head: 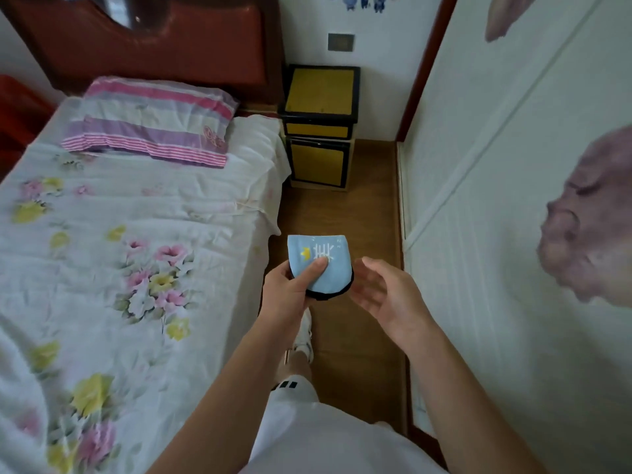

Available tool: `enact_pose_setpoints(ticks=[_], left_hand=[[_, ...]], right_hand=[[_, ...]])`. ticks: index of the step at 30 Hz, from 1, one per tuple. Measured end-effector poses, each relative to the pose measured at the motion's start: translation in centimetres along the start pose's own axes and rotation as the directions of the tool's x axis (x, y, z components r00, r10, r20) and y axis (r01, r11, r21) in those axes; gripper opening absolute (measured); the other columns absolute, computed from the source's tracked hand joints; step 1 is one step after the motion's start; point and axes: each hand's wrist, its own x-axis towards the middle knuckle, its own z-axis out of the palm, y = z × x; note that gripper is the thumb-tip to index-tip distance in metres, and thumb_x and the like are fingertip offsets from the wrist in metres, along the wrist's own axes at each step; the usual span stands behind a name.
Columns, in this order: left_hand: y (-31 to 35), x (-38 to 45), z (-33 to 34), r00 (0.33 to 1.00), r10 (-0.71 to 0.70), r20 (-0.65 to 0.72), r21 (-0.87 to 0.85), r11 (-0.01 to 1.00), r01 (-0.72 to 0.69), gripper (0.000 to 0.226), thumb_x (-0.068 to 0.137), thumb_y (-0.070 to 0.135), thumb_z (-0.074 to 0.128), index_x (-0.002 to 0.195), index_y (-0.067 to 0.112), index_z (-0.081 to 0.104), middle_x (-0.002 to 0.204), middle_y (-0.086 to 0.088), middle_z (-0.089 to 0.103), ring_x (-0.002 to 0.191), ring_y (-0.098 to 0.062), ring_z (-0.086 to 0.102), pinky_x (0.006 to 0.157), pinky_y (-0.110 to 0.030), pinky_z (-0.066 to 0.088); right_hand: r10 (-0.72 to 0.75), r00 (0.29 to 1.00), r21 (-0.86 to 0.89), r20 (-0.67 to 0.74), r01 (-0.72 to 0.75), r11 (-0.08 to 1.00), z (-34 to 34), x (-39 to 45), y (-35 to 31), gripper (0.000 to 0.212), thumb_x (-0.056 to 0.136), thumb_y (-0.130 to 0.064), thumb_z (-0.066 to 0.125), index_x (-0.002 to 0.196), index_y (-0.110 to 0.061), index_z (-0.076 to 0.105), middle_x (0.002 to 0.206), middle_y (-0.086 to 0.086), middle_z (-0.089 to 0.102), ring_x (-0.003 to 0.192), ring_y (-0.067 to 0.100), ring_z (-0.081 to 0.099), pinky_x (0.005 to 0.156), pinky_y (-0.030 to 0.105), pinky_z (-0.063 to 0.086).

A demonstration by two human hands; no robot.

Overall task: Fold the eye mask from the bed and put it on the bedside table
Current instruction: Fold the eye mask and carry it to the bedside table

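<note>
A light blue eye mask (333, 268) with a black edge is folded in half, held over the wooden floor beside the bed. My left hand (290, 292) pinches it, thumb pressed on its front. Just to the right, my right hand (379, 292) is spread with its fingers apart, palm toward the mask, holding nothing. The bedside table (319, 92), yellow with black edges, stands farther ahead against the wall, next to the head of the bed (136, 234).
A striped pink and purple pillow (154, 121) lies at the head of the floral sheet. A white wardrobe wall (496, 200) closes the right side of a narrow wooden floor strip (342, 213). My shoe (304, 340) shows below the hands.
</note>
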Motion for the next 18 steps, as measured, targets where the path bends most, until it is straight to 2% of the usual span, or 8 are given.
enact_pose_setpoints(ticks=[5,9,15,18], left_hand=[[7.2,11.5,-0.3,1.000,-0.008,-0.009,-0.005,1.000,0.008,0.028,0.079,0.023,0.082,0.102,0.009,0.074,0.101,-0.011,0.080,0.092,-0.026,0.077,0.066,-0.031,0.063],[13.5,19.7,-0.5,0.999,0.034,0.013,-0.024,0.999,-0.034,0.023,0.079,0.020,0.080,0.100,0.011,0.074,0.095,-0.007,0.082,0.088,-0.022,0.077,0.063,-0.026,0.061],[19.8,27.8,0.7,0.997,0.052,0.050,-0.028,0.998,-0.051,0.025,0.085,0.018,0.076,0.106,0.005,0.071,0.080,0.002,0.081,0.071,-0.011,0.076,0.046,-0.018,0.054],[21.6,31.5,1.5,0.998,0.030,0.061,-0.051,0.998,-0.027,0.023,0.085,0.017,0.076,0.105,0.008,0.072,0.088,0.000,0.082,0.084,-0.016,0.077,0.059,-0.021,0.059]], right_hand=[[0.012,1.000,0.006,-0.021,-0.012,1.000,6.7,9.5,-7.0,0.035,0.086,-0.027,0.075,0.117,-0.011,0.069,0.118,0.017,0.074,0.098,0.027,0.077,0.080,0.039,0.063],[0.002,0.998,0.012,-0.056,-0.001,1.000,11.5,15.7,-12.3,0.034,0.087,-0.026,0.074,0.117,-0.010,0.070,0.124,0.018,0.069,0.109,0.033,0.070,0.080,0.040,0.061],[-0.027,0.999,0.000,-0.040,0.027,1.000,15.9,22.1,-18.6,0.029,0.089,-0.026,0.072,0.113,-0.010,0.072,0.119,0.019,0.070,0.099,0.029,0.073,0.078,0.037,0.061],[-0.024,0.999,-0.013,-0.046,0.023,1.000,17.1,25.2,-21.1,0.028,0.089,-0.025,0.071,0.113,-0.010,0.072,0.117,0.018,0.071,0.099,0.029,0.073,0.079,0.038,0.060]])
